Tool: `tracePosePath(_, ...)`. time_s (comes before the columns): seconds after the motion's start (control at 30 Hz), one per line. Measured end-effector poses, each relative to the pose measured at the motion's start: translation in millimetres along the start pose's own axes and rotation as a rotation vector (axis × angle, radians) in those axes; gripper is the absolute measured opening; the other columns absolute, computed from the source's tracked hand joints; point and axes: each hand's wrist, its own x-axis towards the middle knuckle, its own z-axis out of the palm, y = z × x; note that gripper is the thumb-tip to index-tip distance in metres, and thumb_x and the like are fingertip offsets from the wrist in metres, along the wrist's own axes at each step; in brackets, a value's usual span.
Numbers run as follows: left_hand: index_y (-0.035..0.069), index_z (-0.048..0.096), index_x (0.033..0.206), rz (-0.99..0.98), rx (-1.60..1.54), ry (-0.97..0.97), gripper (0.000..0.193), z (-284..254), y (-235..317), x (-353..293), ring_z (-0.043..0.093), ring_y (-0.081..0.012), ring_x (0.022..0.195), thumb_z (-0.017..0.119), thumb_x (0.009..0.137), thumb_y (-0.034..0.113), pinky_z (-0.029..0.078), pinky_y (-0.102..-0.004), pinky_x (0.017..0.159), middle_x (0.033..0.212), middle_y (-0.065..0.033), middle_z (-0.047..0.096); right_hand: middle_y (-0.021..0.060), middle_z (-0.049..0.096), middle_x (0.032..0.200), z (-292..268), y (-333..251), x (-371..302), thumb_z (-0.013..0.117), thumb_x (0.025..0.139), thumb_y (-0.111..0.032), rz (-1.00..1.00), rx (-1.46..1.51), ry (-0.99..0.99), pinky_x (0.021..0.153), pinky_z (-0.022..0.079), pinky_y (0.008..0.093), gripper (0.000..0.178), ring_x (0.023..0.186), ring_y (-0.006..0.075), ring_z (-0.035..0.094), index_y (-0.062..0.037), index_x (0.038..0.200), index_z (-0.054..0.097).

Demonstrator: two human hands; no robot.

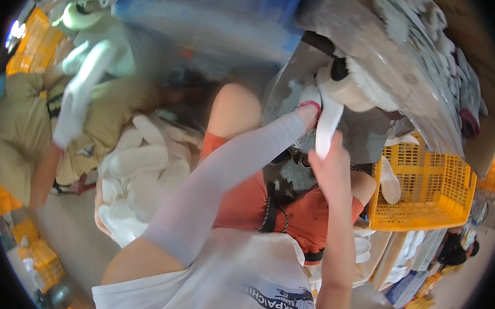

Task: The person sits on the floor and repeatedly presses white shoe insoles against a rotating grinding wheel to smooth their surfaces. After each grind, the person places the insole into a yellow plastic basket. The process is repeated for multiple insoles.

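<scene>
A white shoe [329,122], long and narrow, is held on edge in front of me; I cannot make out its exact style. My right hand [332,159], bare, grips its near end. At its far end, my left hand [310,97], in a white glove with a red cuff, closes on it, the fingers partly hidden. Just beyond, nearly touching the shoe, is a pale round wheel-like part [356,90] with a dark centre. A grey sleeve covers my left forearm. Beside my left leg lies a heap of white shoes [144,173].
To the right stands a yellow plastic crate [419,219] with a white shoe [390,180] at its side. Grey cloths or gloves [431,30] lie over cardboard at the upper right. On the left, a co-worker's gloved hand [81,93] is close by. A blue surface [204,21] lies ahead.
</scene>
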Motion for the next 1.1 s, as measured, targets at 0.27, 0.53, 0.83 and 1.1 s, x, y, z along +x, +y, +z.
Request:
tracePosePath(0.27, 0.002, 0.064, 0.118, 0.248, 0.507, -0.139, 0.061, -20.6, -8.1, -70.1, 0.066, -0.0327, 0.112, 0.041, 0.107, 0.057, 0.051, -0.0449, 0.098, 0.119, -0.0197, 0.071, 0.0272, 0.067, 0.090, -27.7, -13.6, -91.3, 0.071, 0.086, -0.004, 0.057, 0.106, -0.046, 0.072, 0.056, 0.0539, 0.041, 0.086, 0.0491, 0.068, 0.0014, 0.121, 0.051)
tracePosePath(0.53, 0.006, 0.063, 0.125, 0.080, 0.234, -0.270, 0.039, -18.6, 10.9, 3.0, 0.067, -0.0265, 0.109, 0.046, 0.109, 0.038, 0.053, -0.0394, 0.096, 0.118, -0.0126, 0.069, 0.0294, 0.066, 0.081, 17.2, 49.9, -14.5, 0.068, 0.087, -0.003, -0.163, 0.043, 0.345, 0.068, 0.054, 0.0537, 0.026, 0.079, 0.0493, 0.067, 0.0019, 0.110, 0.058)
tracePosePath(0.83, 0.008, 0.063, 0.126, 0.423, 0.330, -0.290, 0.034, -18.5, -26.1, -17.4, 0.066, -0.0233, 0.106, 0.049, 0.109, 0.033, 0.053, -0.0379, 0.093, 0.118, -0.0086, 0.068, 0.0252, 0.069, 0.077, 42.6, 51.0, 27.8, 0.075, 0.091, -0.028, -0.028, -0.016, 0.533, 0.069, 0.055, 0.0524, 0.035, 0.076, 0.0455, 0.069, 0.0009, 0.106, 0.063)
tracePosePath(1.1, 0.006, 0.063, 0.117, 0.409, 0.524, -0.327, 0.038, -3.9, -15.7, 39.4, 0.066, -0.0221, 0.099, 0.048, 0.109, 0.039, 0.054, -0.0387, 0.088, 0.112, -0.0097, 0.069, 0.0180, 0.067, 0.125, 12.1, 48.1, 29.7, 0.081, 0.085, -0.017, 0.085, 0.532, -0.087, 0.093, 0.054, 0.0413, 0.070, 0.112, 0.0283, 0.068, 0.0005, 0.146, 0.051)
